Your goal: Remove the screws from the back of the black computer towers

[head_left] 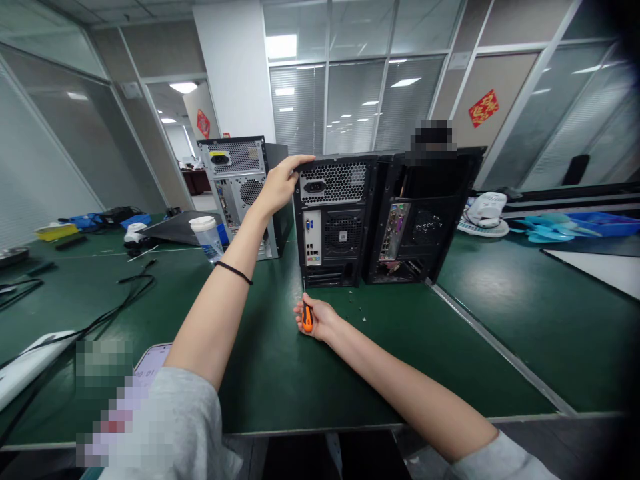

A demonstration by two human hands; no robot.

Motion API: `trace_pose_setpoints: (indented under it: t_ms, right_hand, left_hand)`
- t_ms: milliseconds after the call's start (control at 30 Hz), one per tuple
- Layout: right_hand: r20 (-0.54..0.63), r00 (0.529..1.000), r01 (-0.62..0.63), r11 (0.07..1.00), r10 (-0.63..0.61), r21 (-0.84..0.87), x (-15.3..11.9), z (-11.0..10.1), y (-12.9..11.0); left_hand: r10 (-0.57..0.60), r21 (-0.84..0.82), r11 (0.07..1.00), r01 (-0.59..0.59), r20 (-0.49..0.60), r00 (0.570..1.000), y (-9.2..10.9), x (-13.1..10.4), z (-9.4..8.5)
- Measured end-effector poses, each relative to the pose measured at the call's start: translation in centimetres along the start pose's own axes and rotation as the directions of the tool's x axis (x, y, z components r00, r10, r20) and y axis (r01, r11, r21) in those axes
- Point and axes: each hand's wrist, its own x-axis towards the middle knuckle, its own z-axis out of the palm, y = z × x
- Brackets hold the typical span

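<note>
Screwdriver beside computer case

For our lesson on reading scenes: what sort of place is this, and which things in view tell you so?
Probably an office room used as a computer repair workshop: glass partition walls, several computer towers on a green table, and a screwdriver in the right hand.

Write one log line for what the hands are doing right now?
left hand: resting on top edge of black metal computer tower | right hand: gripping orange-handled screwdriver at tower's bottom left corner | surface: green table
</note>
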Motion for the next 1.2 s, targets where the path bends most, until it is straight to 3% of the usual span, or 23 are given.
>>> trace_pose_setpoints:
  t_ms: [233, 800, 1200]
  right_hand:
    - [-0.04, 0.999, -0.028, 0.999, 0.029, 0.03, -0.27, 0.37, -0.1]
    - [-0.003, 1.0, -0.006, 0.976, 0.007, 0.22, -0.35, 0.85, -0.28]
    - [0.013, 1.0, -0.002, 0.969, -0.002, 0.246, -0.3, 0.89, -0.17]
  left_hand:
    - [0.009, 0.006, 1.0, -0.009, -0.006, 1.0, -0.27, 0.03, 0.05]
    - [0.015, 0.03, 0.999, -0.015, 0.008, 1.0, -0.02, -0.04, -0.01]
    - [0.007, 0.009, 1.0, -0.007, 0.013, 1.0, -0.17, 0.01, 0.07]
